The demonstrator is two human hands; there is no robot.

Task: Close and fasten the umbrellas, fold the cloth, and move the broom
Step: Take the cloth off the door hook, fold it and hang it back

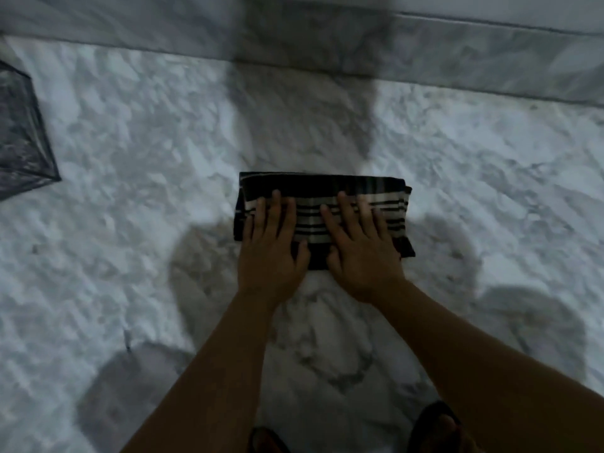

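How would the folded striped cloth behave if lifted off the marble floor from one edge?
The striped cloth would probably droop and unfold, since its layers sit loose and uneven at the right end. It looks light and thin. On the polished marble floor it may slide easily once the left hand and right hand lift.

The folded cloth [323, 204] lies on the marble floor [130, 158], with the left hand [273, 240] flat on its left half and the right hand [358, 246] flat on its right half, a raised step [457, 53] behind it, and a dark inlaid tile [23, 132] far to its left.
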